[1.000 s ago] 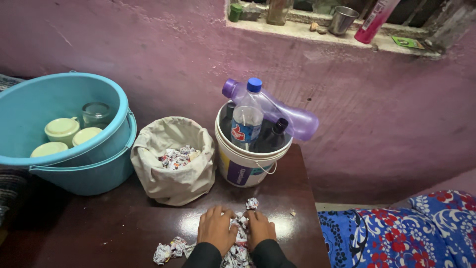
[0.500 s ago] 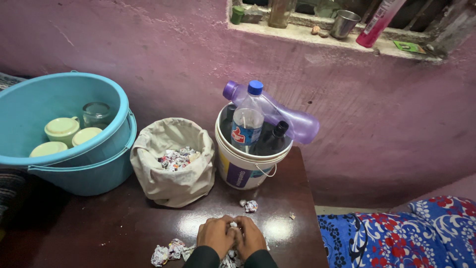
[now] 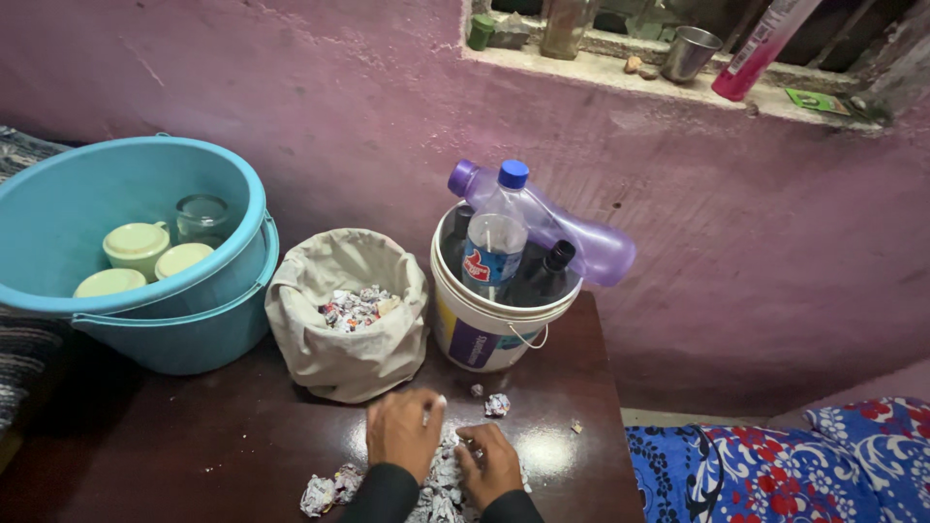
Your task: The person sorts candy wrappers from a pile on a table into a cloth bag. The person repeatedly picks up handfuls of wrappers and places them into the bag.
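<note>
My left hand (image 3: 402, 431) is closed around crumpled paper scraps, with white bits showing between its fingers. It hovers just in front of a beige cloth bag (image 3: 349, 360) that holds more crumpled scraps (image 3: 354, 308). My right hand (image 3: 491, 465) lies beside it with its fingers curled over a pile of crumpled paper (image 3: 444, 481) at the near edge of the dark brown table (image 3: 194, 436). One loose paper ball (image 3: 497, 405) sits between my right hand and the white bucket. More scraps (image 3: 329, 487) lie to the left of my left forearm.
A white bucket (image 3: 484, 334) right of the bag holds a clear blue-capped bottle (image 3: 492, 242), a purple bottle (image 3: 581, 237) and dark bottles. Stacked blue tubs (image 3: 174, 329) with pale cups (image 3: 136, 247) stand at the left. Blue flowered cloth (image 3: 775, 465) lies at the right, and a cluttered sill (image 3: 678, 82) runs above.
My hands were pressed together over the pile. They have parted, and the left one has moved up and left toward the cloth bag with scraps in it.
</note>
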